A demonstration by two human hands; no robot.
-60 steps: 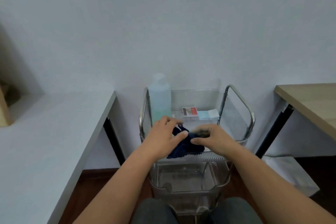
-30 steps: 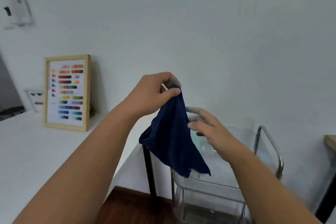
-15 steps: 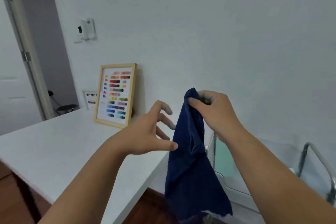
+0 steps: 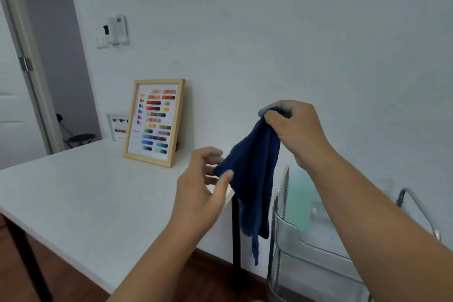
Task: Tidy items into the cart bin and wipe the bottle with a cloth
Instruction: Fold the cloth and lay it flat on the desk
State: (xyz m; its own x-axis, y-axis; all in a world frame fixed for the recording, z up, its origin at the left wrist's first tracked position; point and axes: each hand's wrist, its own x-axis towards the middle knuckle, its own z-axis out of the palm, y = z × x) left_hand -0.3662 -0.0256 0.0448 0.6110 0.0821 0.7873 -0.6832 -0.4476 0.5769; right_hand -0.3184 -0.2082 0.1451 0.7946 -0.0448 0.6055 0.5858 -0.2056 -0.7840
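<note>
Between the white table (image 4: 98, 191) and the cart bin (image 4: 282, 225), my right hand (image 4: 291, 127) pinches the blue cloth (image 4: 255, 179) by its top. It hangs limp, light and soft, best taken at an edge. My left hand (image 4: 203, 189) touches its side fold, fingers loosely curled; whether they pinch, I cannot tell. The bottle (image 4: 300, 194) is a pale blur inside the bin, partly behind my forearm.

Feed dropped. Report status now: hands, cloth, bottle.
Right hand pinches cloth by its top, cloth hanging. Left hand at cloth's side edge, grip unclear. Bottle in cart, partly behind right arm.
</note>
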